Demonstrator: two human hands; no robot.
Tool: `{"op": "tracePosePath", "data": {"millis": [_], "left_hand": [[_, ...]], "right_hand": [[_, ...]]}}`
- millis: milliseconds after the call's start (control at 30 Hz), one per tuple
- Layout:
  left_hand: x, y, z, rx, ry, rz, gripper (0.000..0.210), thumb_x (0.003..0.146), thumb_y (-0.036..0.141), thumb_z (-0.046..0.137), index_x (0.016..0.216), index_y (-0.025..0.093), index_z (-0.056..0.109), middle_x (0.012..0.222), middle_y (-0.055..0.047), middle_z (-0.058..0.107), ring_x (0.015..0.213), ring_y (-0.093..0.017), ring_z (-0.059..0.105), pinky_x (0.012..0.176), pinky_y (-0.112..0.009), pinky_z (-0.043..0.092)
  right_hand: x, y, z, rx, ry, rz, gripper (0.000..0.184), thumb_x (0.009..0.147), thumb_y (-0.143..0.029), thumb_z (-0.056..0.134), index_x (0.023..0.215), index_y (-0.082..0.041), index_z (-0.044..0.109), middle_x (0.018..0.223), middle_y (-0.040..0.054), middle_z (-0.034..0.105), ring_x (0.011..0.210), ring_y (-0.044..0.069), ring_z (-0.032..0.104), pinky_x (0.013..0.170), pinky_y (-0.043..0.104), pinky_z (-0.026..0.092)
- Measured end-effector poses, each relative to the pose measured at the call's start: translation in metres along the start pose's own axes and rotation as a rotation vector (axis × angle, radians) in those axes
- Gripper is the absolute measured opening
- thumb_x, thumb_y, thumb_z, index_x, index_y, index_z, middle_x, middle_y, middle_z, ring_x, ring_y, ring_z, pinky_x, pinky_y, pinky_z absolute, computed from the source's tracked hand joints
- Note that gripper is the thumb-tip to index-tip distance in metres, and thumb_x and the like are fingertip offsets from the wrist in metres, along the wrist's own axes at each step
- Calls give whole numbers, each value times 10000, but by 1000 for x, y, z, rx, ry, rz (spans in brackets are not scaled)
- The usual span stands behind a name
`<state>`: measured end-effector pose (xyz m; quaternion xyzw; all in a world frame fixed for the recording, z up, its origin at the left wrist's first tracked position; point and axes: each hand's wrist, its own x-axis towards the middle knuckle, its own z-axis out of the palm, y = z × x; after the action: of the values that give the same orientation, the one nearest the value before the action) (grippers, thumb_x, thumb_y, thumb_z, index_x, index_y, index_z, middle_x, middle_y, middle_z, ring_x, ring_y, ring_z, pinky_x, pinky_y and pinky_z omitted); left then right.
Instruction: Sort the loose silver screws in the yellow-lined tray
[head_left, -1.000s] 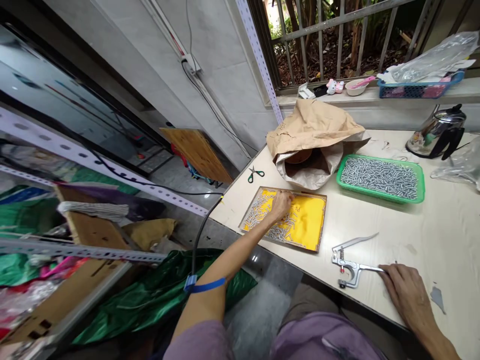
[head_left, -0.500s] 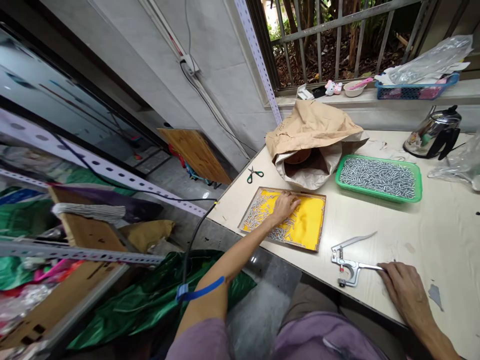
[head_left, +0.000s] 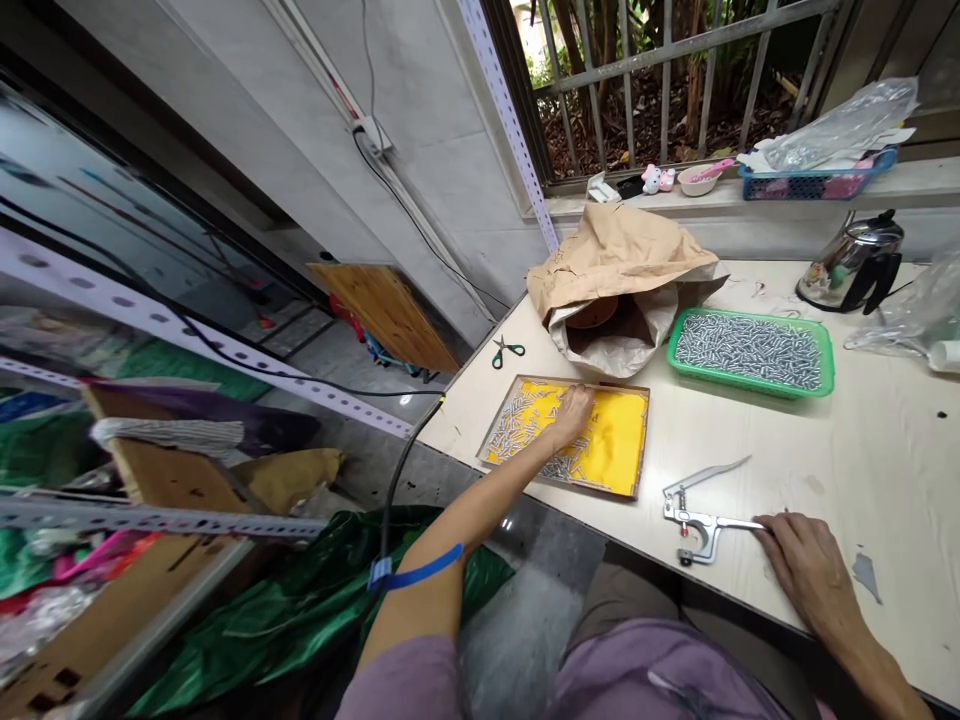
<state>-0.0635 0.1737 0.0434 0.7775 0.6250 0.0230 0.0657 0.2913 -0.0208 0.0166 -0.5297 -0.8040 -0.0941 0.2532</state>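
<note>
My left hand (head_left: 574,412) is over the shallow tray (head_left: 643,440), fingers curled down and drawn together on its yellow lining (head_left: 616,450). Whatever is between the fingertips is hidden. Small silvery metal pins (head_left: 511,428) lie scattered in the left part of the tray. At the table's front edge, my right hand (head_left: 806,560) has its fingers closed at the end of one handle of the silver hand pliers (head_left: 701,535). These snap-press-like pliers lie on the table with their handles spread and nothing visible in the jaw.
A green basket (head_left: 827,375) full of similar metal pins stands behind the pliers. Beside it is an open brown paper sack (head_left: 622,250). Green-handled scissors (head_left: 508,351) lie near the left edge. A kettle (head_left: 855,262) and clear plastic bag (head_left: 907,310) are at back right.
My left hand's fingers, stretched flatter before, are now curled in over the tray. My right hand stays at the pliers' handle. The view has shifted slightly.
</note>
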Motion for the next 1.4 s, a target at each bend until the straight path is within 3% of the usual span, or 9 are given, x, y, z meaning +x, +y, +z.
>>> {"op": "tracePosePath", "data": {"millis": [300, 467, 667, 833, 967, 1100, 1233, 1333, 1400], "left_hand": [[-6, 0, 2, -51, -54, 49, 268, 823, -5, 396, 936, 99, 615, 1005, -140, 622, 946, -224, 552, 879, -347, 451], [-6, 0, -7, -87, -89, 27, 179, 820, 60, 450, 872, 104, 617, 902, -117, 638, 833, -208, 566, 768, -316, 464], [-29, 19, -14, -154, -114, 125, 144, 845, 144, 475, 805, 146, 613, 898, -85, 631, 807, -185, 568, 751, -294, 457], [-42, 32, -17, -349, -48, 195, 101, 811, 119, 497, 789, 165, 584, 809, -41, 606, 751, -164, 555, 720, -281, 448], [-46, 33, -14, -367, -9, 139, 122, 796, 82, 477, 759, 165, 559, 769, -31, 598, 730, -161, 546, 704, -283, 442], [-50, 36, -11, -541, -25, -56, 94, 748, 78, 560, 700, 158, 560, 706, -8, 606, 674, -139, 565, 659, -257, 451], [-58, 47, -12, -938, -102, -317, 95, 734, 164, 667, 678, 144, 593, 530, 44, 559, 455, -85, 517, 481, -198, 410], [-67, 61, -14, -1167, -70, -383, 127, 707, 184, 717, 673, 136, 604, 481, 57, 546, 396, -62, 494, 412, -163, 383], [-73, 69, -16, -1269, -22, -382, 137, 673, 166, 743, 686, 137, 610, 513, 51, 577, 408, -55, 509, 411, -151, 398]], "right_hand": [[2, 0, -1, -24, 24, -53, 249, 987, -305, 383, 945, -193, 602, 770, 67, 595, 728, 215, 507, 696, 341, 405], [3, 0, 0, -25, 36, -54, 248, 984, -306, 388, 943, -192, 605, 765, 66, 591, 717, 212, 497, 697, 341, 397], [-3, 2, 3, 7, -4, -6, 283, 983, -333, 376, 946, -207, 627, 781, 75, 590, 754, 223, 511, 717, 354, 391], [-2, 1, 1, -1, -56, 32, 299, 978, -335, 368, 956, -204, 636, 777, 82, 591, 767, 227, 510, 735, 367, 402], [-1, 0, -1, -6, -42, 6, 287, 976, -322, 382, 937, -193, 635, 772, 84, 588, 758, 222, 505, 716, 350, 407], [2, -4, -11, -42, -93, 26, 299, 975, -343, 375, 982, -209, 642, 820, 96, 603, 745, 224, 520, 671, 350, 406], [38, -17, -24, -31, -65, 137, 409, 947, -466, 401, 1177, -191, 598, 1016, 163, 621, 863, 280, 554, 711, 404, 425], [92, -42, -23, 324, -111, 115, 408, 950, -471, 402, 1183, -195, 592, 977, 138, 645, 906, 268, 583, 789, 404, 449], [130, -66, -14, 604, -229, 144, 421, 947, -513, 381, 1118, -205, 611, 927, 108, 657, 824, 231, 600, 725, 359, 473]]}}
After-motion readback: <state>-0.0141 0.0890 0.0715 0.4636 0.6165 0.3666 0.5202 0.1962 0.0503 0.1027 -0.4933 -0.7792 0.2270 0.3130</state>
